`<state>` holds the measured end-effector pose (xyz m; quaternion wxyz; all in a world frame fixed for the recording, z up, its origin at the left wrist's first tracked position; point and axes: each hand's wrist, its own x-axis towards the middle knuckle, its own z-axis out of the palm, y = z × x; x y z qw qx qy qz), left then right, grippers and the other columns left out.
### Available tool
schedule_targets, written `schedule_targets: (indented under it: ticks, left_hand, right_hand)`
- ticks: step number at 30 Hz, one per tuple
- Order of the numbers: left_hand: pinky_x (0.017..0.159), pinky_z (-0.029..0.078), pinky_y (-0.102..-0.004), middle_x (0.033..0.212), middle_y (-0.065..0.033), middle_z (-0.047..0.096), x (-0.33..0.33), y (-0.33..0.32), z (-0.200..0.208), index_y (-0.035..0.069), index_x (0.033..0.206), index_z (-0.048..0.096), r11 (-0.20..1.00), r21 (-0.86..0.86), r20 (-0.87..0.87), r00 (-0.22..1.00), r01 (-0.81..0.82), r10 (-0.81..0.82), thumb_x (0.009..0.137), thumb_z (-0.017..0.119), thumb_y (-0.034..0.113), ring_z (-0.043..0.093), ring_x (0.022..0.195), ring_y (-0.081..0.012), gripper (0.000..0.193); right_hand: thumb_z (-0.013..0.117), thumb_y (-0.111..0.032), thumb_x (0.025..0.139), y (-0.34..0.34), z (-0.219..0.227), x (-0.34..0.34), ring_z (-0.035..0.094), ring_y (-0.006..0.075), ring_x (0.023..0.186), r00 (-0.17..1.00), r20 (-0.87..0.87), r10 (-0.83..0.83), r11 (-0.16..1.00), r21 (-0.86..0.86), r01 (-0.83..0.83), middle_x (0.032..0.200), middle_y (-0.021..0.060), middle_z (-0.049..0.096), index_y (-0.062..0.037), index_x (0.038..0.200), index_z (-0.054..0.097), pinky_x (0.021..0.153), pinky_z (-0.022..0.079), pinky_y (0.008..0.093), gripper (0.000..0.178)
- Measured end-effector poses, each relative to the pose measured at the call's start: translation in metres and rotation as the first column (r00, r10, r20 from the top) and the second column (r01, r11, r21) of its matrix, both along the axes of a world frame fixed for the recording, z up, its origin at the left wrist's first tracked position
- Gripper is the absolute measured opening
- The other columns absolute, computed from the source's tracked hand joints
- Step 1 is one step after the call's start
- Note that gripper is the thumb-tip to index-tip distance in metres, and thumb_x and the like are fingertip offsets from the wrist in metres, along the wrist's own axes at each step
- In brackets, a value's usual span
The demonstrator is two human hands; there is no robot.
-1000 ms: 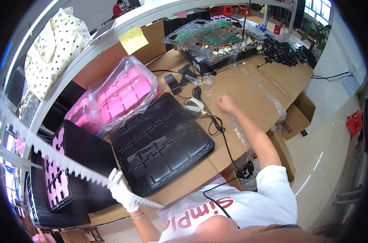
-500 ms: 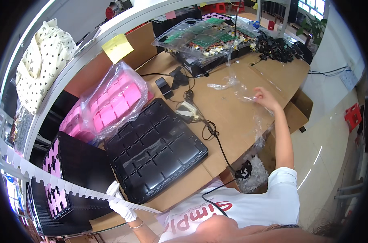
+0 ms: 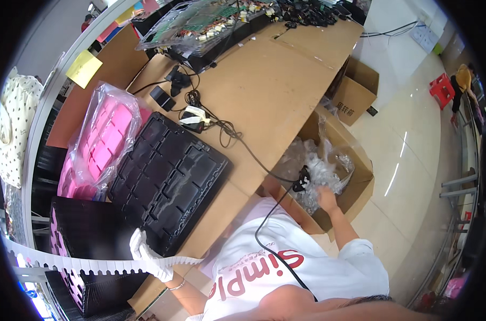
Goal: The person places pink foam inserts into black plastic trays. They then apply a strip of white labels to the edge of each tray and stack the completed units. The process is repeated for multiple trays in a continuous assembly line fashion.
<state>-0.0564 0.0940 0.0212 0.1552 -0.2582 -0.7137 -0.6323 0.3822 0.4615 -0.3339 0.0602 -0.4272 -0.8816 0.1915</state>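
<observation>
My left hand (image 3: 153,262), in a white glove, is closed around a long white notched strip (image 3: 93,265). The strip runs from the far left through the hand, and a short end sticks out on the right. Just beyond that hand lies a black moulded tray (image 3: 168,182) with a grid of compartments. My bare right hand (image 3: 328,200) reaches down into an open cardboard box (image 3: 355,200) beside the table. Crumpled clear plastic film (image 3: 336,174) fills the box around its fingers. Their tips are too unclear to show whether film is gripped.
Pink trays in a clear bag (image 3: 106,134) lean left of the black tray. Black cables (image 3: 227,131) cross the cardboard-covered table (image 3: 269,85). Green circuit boards (image 3: 200,27) are piled at the back. Another cardboard box (image 3: 355,96) stands on the floor; a red stool (image 3: 442,90) is farther right.
My right hand has moved from above the table, where it pinched clear film, down into the box. That film has left the tabletop. The view has shifted right; my left hand stays near the tray.
</observation>
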Motion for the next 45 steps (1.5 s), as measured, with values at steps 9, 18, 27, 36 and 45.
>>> schedule_targets:
  ticks: [9, 18, 27, 36, 45]
  left_hand:
    - [0.096, 0.049, -0.0395, 0.126, -0.0207, 0.058, 0.006, -0.011, -0.010, -0.007, 0.123, 0.055, 0.912, 0.332, 0.201, 0.927, 0.241, -0.318, 0.098, 0.049, 0.032, 0.058, 0.116, -0.0317, 0.046]
    - [0.102, 0.041, -0.0459, 0.126, -0.0256, 0.058, 0.035, -0.031, 0.008, -0.008, 0.139, 0.042, 0.716, 0.683, 0.520, 0.591, 0.145, -0.616, 0.084, 0.024, 0.084, 0.055, 0.113, -0.0373, 0.109]
    - [0.085, 0.054, -0.0333, 0.107, -0.0186, 0.070, 0.066, -0.069, -0.005, -0.009, 0.123, 0.057, 0.894, -0.047, 0.751, 0.606, 0.446, -0.263, 0.099, 0.053, 0.018, 0.069, 0.096, -0.0260, 0.037]
    - [0.043, 0.042, -0.0321, 0.051, -0.0082, 0.053, 0.061, -0.009, 0.030, 0.004, 0.075, 0.057, 0.485, 0.825, 0.196, 0.660, 0.288, -0.725, 0.101, 0.036, 0.054, 0.047, 0.038, -0.0198, 0.059]
    - [0.043, 0.041, -0.0264, 0.053, -0.0051, 0.058, -0.011, -0.041, 0.051, 0.009, 0.058, 0.060, 0.040, 0.777, -0.246, 0.362, 0.628, -0.899, 0.087, 0.034, 0.079, 0.055, 0.041, -0.0161, 0.080]
  right_hand:
    - [0.056, -0.026, 0.085, 0.073, -0.127, 0.024, 0.066, 0.0380, 0.093, 0.921, 0.258, -0.292, 0.841, -0.390, 0.376, 0.096, 0.0230, 0.069, -0.0009, 0.091, 0.072, 0.085, 0.052, 0.0434, 0.031]
    - [0.052, -0.004, 0.096, 0.101, 0.175, -0.135, 0.063, 0.0168, 0.085, 0.299, -0.866, -0.400, 0.827, -0.200, 0.525, 0.099, 0.0110, 0.065, 0.0005, 0.112, 0.060, 0.078, 0.053, 0.0292, 0.018]
    - [0.054, -0.002, 0.095, -0.076, 0.365, -0.285, 0.062, 0.0125, 0.085, 0.386, -0.915, 0.115, 0.656, -0.222, -0.722, 0.094, 0.0079, 0.065, 0.0000, 0.104, 0.061, 0.078, 0.052, 0.0268, 0.011]
    - [0.062, -0.024, 0.094, -0.198, 0.334, -0.342, 0.053, 0.0242, 0.123, 0.298, -0.740, 0.603, -0.268, -0.540, -0.798, 0.136, 0.0143, 0.052, -0.0041, 0.138, 0.045, 0.102, 0.044, 0.0378, 0.052]
    - [0.060, -0.022, 0.096, -0.194, 0.316, -0.352, 0.062, 0.0115, 0.088, 0.691, -0.668, 0.276, -0.713, -0.625, -0.318, 0.108, 0.0083, 0.062, 0.0004, 0.133, 0.051, 0.083, 0.049, 0.0281, 0.044]
